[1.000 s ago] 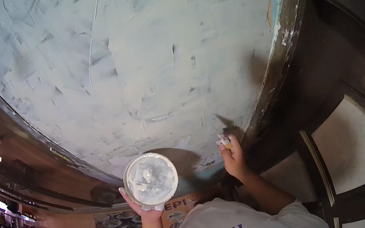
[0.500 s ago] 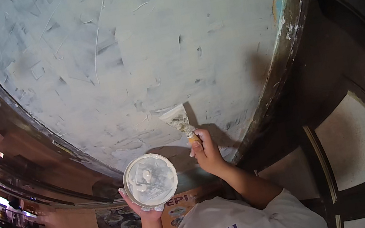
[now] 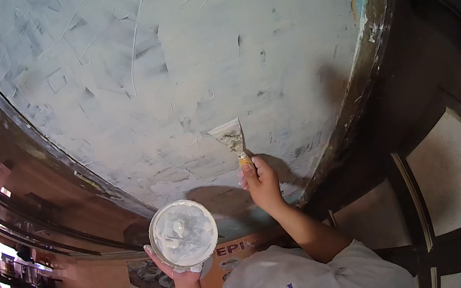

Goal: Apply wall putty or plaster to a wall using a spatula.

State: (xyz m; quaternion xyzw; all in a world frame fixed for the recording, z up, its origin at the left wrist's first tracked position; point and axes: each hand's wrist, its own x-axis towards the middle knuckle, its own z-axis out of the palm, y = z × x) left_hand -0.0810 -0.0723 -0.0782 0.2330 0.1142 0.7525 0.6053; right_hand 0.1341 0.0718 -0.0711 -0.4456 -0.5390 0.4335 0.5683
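My right hand [image 3: 262, 185] is closed around the yellowish handle of a putty knife [image 3: 230, 136]. Its broad blade, smeared with white filler, points up and meets the wall or lies very close to it. The wall [image 3: 217, 67] carries an uneven white coat with ridges, scrape marks and greyish patches. Lower and to the left, my left hand [image 3: 173, 269] supports a round tub [image 3: 185, 234] from its side and underneath. White putty coats the tub's inside, with a small lump near the middle. Whitish smears mark the fingers of both hands.
A dark wooden frame [image 3: 361, 70] borders the wall on the right, beside dark panelling with pale panels [image 3: 454, 170]. Another dark frame [image 3: 47, 141] runs along the left. An orange printed banner [image 3: 144, 283] hangs low behind the tub. Bright light enters at far left.
The putty knife has moved slightly up along the wall and turned more upright. The tub sits a little lower and further left in view. Both hands keep their hold.
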